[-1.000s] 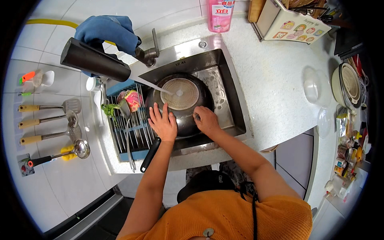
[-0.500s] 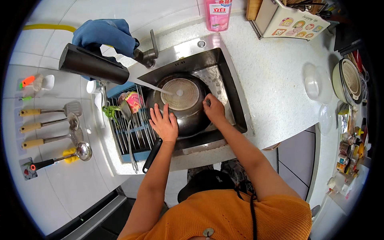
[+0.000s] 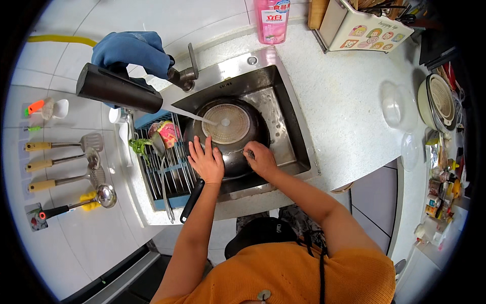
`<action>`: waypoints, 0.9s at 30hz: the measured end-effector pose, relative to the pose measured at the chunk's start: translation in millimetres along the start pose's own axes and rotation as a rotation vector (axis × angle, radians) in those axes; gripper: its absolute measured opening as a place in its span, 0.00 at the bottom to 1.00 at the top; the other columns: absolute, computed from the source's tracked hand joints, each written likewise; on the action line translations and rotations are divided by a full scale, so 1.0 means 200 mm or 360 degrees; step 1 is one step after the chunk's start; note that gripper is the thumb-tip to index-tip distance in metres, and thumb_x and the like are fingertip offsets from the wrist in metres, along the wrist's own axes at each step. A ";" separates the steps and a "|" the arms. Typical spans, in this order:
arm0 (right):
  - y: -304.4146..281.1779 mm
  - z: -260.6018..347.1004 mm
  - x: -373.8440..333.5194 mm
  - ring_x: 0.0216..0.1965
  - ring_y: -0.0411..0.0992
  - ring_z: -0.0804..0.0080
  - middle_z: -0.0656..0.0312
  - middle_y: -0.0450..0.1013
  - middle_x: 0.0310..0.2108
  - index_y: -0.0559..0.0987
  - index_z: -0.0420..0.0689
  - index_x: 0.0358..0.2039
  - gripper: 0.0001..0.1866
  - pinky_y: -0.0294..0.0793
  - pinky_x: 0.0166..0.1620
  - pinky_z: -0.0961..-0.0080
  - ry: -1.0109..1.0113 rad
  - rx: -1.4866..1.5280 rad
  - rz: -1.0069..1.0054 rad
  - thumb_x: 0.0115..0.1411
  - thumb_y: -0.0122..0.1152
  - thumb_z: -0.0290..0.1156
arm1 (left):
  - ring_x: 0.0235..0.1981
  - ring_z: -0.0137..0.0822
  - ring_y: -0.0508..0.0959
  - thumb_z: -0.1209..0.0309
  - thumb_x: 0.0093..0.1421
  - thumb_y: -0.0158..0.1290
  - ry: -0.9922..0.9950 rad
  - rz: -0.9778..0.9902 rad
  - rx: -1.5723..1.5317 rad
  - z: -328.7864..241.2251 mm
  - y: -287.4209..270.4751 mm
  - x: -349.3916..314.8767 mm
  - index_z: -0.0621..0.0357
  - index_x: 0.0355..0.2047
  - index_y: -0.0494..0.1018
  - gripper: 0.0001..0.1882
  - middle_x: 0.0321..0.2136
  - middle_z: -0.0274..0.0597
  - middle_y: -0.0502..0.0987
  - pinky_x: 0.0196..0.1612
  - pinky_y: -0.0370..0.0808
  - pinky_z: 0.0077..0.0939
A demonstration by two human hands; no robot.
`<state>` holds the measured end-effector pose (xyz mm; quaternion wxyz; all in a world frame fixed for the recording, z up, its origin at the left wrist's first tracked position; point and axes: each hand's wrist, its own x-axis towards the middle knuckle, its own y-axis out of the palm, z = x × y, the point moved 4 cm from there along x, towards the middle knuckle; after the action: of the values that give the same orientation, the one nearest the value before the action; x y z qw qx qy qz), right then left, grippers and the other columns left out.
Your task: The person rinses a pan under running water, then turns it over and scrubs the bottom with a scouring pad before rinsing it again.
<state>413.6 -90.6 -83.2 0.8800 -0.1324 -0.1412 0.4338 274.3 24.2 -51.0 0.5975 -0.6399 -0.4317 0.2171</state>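
Note:
A dark frying pan [image 3: 255, 121] lies upside down in the steel sink [image 3: 301, 133], its black handle [image 3: 192, 201] sticking out over the front left edge. Water streams from the black faucet [image 3: 119, 87] onto the pan's round base. My left hand [image 3: 207, 166] rests on the near left side of the pan with its fingers spread. At the pan's near right side, my right hand [image 3: 260, 159] is closed around a small grey scourer [image 3: 250, 153], mostly hidden by the fingers, which it presses to the pan wall.
Left of the sink, a dish rack [image 3: 169, 190] holds a ladle [image 3: 163, 172], green leaves [image 3: 139, 146] and a pink packet [image 3: 167, 133]. Behind stand a pink detergent bottle [image 3: 272, 23] and a utensil holder [image 3: 362, 30]. A clear plastic container [image 3: 397, 107] sits on the right counter.
My right hand has slid along the pan's side toward me and to the left, with the scourer in it. The left hand stays almost in place on the pan.

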 end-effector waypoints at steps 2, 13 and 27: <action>0.00 -0.03 0.00 0.35 0.68 0.51 0.54 0.69 0.29 0.70 0.43 0.30 0.06 0.67 0.38 0.64 0.0010 -0.0015 -0.0035 0.51 0.55 0.27 | 0.60 0.51 0.53 0.62 0.56 0.43 0.0001 0.0005 0.0007 0.00 0.00 0.00 0.41 0.52 0.65 0.22 0.58 0.45 0.57 0.53 0.53 0.58; -0.04 -0.25 0.15 0.34 0.68 0.55 0.56 0.69 0.29 0.70 0.44 0.29 0.05 0.67 0.37 0.65 0.0197 -0.0136 -0.0256 0.51 0.56 0.27 | 0.60 0.51 0.53 0.62 0.56 0.43 0.0016 -0.0012 0.0009 -0.01 0.01 0.00 0.42 0.52 0.65 0.21 0.59 0.46 0.56 0.54 0.53 0.58; -0.08 -0.39 0.40 0.35 0.68 0.52 0.54 0.69 0.31 0.69 0.42 0.30 0.06 0.66 0.37 0.64 0.0454 -0.0264 -0.0408 0.55 0.54 0.30 | 0.60 0.52 0.53 0.62 0.55 0.43 0.0019 0.0000 -0.0004 -0.03 0.00 0.01 0.43 0.52 0.65 0.22 0.59 0.46 0.56 0.54 0.52 0.58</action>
<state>501.0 -44.7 -138.7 0.9250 -0.2456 -0.0663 0.2821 279.9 21.7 -48.8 0.5992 -0.6420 -0.4284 0.2127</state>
